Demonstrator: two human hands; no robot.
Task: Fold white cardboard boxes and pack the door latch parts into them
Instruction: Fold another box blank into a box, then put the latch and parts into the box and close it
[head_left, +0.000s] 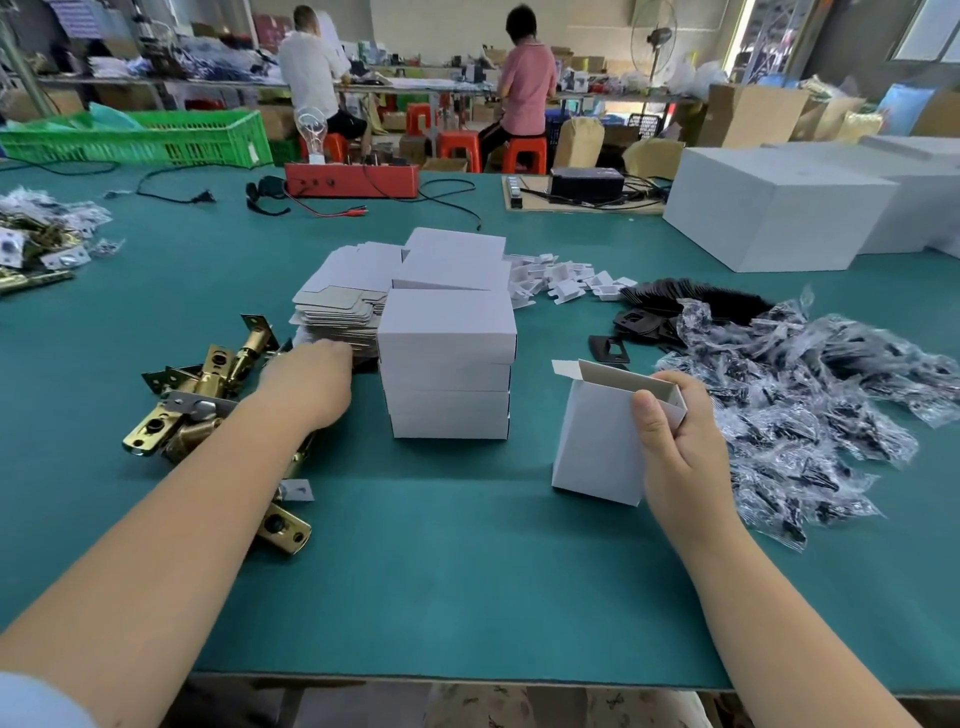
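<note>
Right hand (675, 447) grips an erected white box (597, 436) at its open top, thumb outside, box tilted with its base on the tabletop (441, 571). Left hand (306, 379) reaches between the brass latches (208, 395) and the flat blanks (337, 312); fingers hidden, grip unclear. Risks: thumb pressure could crease the box wall; the left forearm, passing over the latches, could knock them about.

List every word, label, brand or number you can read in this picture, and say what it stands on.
None can be read.
The open white box in the right hand is blank.
The stack of closed white boxes is blank.
The flat box blanks near the left hand show no print.
Papers and packages at the back benches: too small and blurred.
</note>
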